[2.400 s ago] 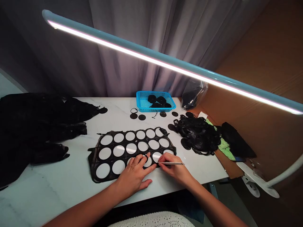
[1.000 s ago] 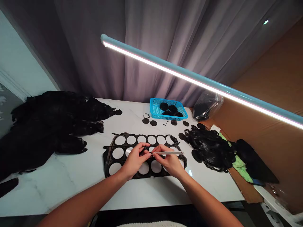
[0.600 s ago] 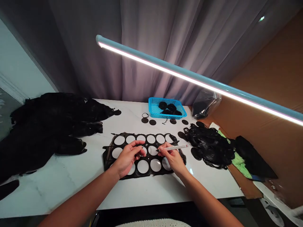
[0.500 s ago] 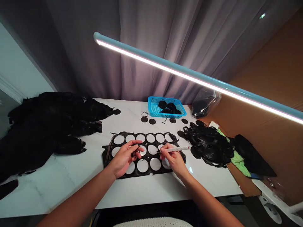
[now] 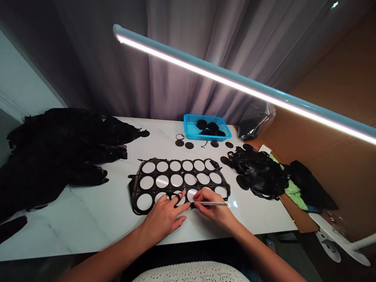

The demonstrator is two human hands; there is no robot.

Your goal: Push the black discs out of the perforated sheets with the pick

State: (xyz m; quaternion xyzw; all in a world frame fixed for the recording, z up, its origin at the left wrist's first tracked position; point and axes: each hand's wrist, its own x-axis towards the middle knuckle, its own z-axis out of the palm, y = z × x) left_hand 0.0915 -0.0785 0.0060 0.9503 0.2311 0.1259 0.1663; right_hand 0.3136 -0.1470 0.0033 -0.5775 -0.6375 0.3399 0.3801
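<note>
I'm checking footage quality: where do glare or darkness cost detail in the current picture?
Head view: the lamp burns out white along its strip; same view, glare marks the table beside the right hand; same view, the leftmost black heap shows few folds.

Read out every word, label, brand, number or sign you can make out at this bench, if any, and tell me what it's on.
No readable text anywhere in view.
White slip near the green cloth: too small to tell if it is printed.
Slim pale tool in the right hand: any marking is too small to read.
Bright greenish spot, upper right: too small to identify.
</note>
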